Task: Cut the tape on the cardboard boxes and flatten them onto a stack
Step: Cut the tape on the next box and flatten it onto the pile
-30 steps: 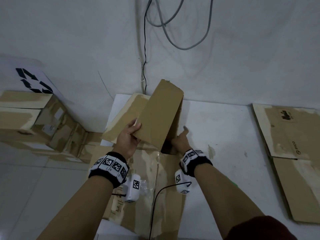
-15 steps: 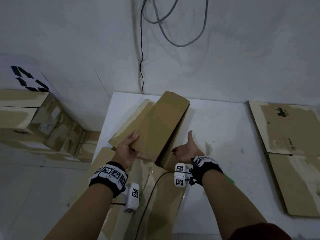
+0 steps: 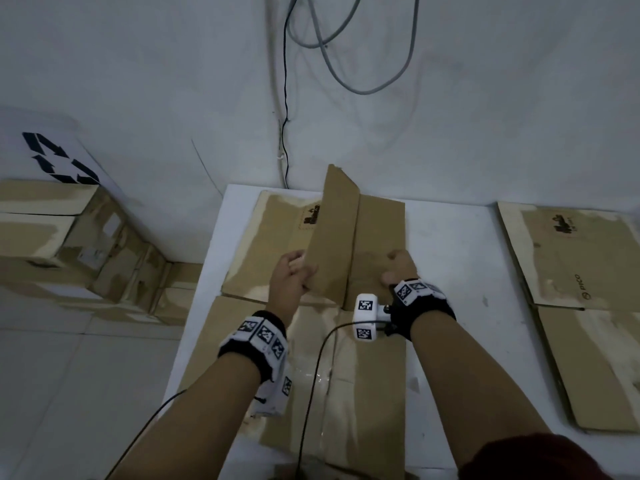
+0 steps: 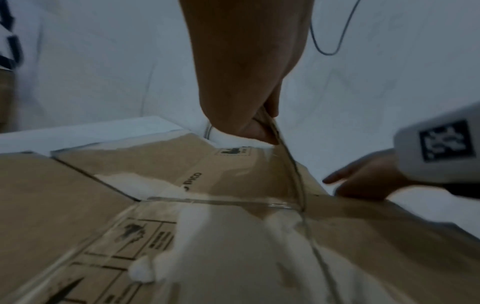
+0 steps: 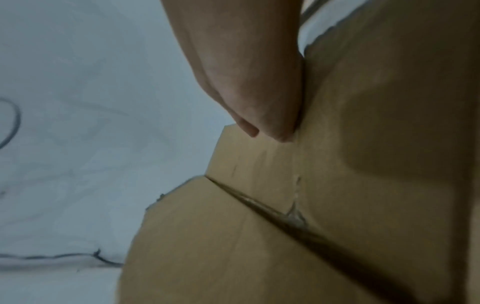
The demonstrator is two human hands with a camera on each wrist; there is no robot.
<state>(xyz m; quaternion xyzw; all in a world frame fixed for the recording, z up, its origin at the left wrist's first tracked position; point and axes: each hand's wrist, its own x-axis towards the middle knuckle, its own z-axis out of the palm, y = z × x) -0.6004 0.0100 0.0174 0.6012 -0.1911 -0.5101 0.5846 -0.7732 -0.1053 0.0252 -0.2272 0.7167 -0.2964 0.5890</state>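
A brown cardboard box lies opened out and nearly flat on the white table. One panel still stands up along a fold in the middle. My left hand pinches the near edge of that raised panel between thumb and fingers. To the right of the fold, my right hand presses down on the flat panel. In the left wrist view, the fingers of my right hand lie stretched out on the cardboard. Clear tape remnants shine on the near part of the box.
A stack of flattened boxes lies at the table's right end. Several unflattened boxes stand on the floor to the left, below a recycling sign. Cables hang on the wall behind. The table's left edge runs beside my left forearm.
The box has collapsed flatter onto the table and squared up. The panel in my left hand swung from leaning over to standing on its fold. My right hand moved right, onto the flat panel.
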